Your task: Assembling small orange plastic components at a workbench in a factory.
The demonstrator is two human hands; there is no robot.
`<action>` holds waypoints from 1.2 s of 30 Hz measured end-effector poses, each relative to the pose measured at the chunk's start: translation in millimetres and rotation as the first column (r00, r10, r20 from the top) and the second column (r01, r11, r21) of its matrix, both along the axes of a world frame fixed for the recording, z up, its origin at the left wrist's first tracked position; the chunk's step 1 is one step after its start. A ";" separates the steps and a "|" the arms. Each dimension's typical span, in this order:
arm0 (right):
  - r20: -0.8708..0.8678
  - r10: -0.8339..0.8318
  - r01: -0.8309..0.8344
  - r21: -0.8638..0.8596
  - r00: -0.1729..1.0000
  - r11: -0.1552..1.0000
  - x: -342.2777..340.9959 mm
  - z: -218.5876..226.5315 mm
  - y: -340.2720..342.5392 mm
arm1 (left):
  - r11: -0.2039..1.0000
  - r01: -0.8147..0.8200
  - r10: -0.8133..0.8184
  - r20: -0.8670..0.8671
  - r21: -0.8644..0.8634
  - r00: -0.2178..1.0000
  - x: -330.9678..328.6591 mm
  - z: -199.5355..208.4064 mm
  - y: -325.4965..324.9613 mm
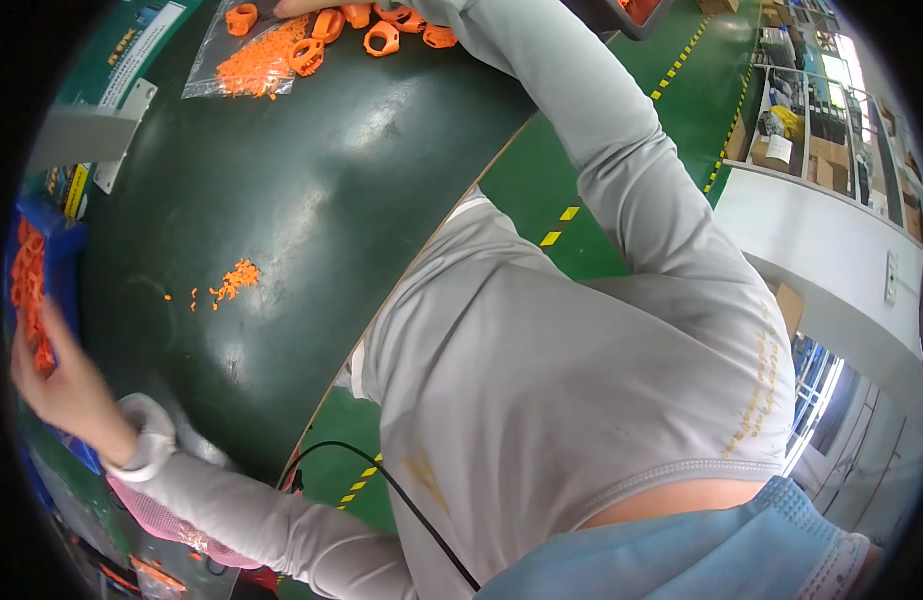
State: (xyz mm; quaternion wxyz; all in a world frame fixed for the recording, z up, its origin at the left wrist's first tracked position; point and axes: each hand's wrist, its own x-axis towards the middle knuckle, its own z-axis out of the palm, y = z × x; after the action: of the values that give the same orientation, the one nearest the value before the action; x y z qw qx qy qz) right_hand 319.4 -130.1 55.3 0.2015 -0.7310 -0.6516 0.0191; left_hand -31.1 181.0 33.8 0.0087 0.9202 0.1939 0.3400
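My left hand is at the blue bin on the left, slightly blurred. Its thumb and fingers are stretched out and apart over the orange plastic parts lying in the bin. At the top edge, my right hand is mostly cut off; only a bit of finger shows over a clear plastic bag. A heap of small orange pieces lies on that bag. Beside it are several orange ring-shaped parts. Whether the right hand holds one is hidden.
A small scatter of orange bits lies on the dark green tabletop. A grey metal bracket stands at the upper left. Pink mesh is below my left forearm. A black cable crosses by my lap. Shelves stand at the right.
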 end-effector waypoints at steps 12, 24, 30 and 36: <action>-0.874 0.410 -0.322 0.321 0.262 0.891 -67.8 -22.9 49.8 | 0.169 0.468 -0.099 0.458 -0.867 0.884 37.2 -32.4 -166.4; -0.478 0.513 -0.346 0.397 0.713 0.850 -110.5 -22.9 54.3 | 0.068 0.579 0.052 0.583 -0.812 0.811 28.3 -31.2 -153.3; -0.291 0.585 -0.593 0.067 0.757 0.802 -95.6 -36.3 29.5 | 0.071 0.503 0.212 0.505 -0.862 0.836 23.7 -39.6 -151.7; -0.282 0.572 -0.584 0.050 0.770 0.810 -105.4 -40.7 18.5 | 0.063 0.486 0.197 0.488 -0.872 0.850 25.4 -41.3 -150.2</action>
State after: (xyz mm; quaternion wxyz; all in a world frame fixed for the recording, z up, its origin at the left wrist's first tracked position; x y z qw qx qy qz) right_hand 214.0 -111.5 14.7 0.2623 -0.4886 -0.8084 0.1976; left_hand -5.7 30.7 -7.4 0.7130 0.5581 0.2632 0.3329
